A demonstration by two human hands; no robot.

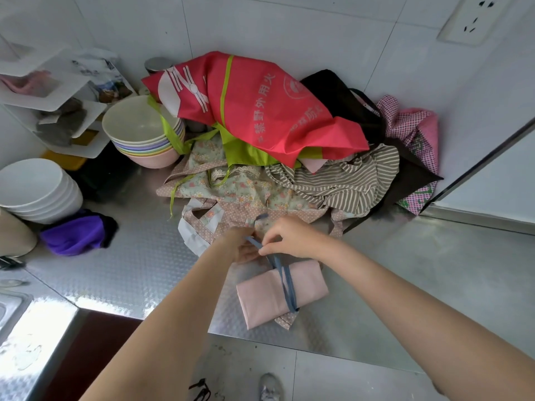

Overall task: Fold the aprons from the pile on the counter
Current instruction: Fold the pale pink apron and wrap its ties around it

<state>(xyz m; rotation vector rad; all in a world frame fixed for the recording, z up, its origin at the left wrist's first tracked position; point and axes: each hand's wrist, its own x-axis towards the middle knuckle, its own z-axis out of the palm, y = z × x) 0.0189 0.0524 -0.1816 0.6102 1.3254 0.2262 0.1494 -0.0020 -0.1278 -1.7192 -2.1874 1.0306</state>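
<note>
Nearest the person, at the front edge of the steel counter [139, 273], lies a folded pink apron [260, 296], a flat bundle with a blue strap [285, 282] wound across it and running up to the hands. The right hand [292, 235] pinches that strap between thumb and forefinger just above the bundle, its other fingers curled. The left hand [244, 246] sits right against it, partly hidden behind the right hand and the strap; its fingers seem closed around the strap's upper end, though the exact hold is hard to make out. Just beyond the hands a floral apron [231, 192] with dotted pink trim spreads flat over the counter, and a striped apron [341, 183] lies crumpled to its right. Behind them the pile rises: a red apron [260, 111] with green trim and white lettering drapes over the top, with a black cloth [341, 96] and a pink checked apron [411, 131] against the back wall. To the left of the pile stands a stack of pastel bowls [142, 131], further left a stack of white bowls [37, 189], and a purple cloth [72, 235] lies beside them. A wall socket [474, 18] sits high on the right.
</note>
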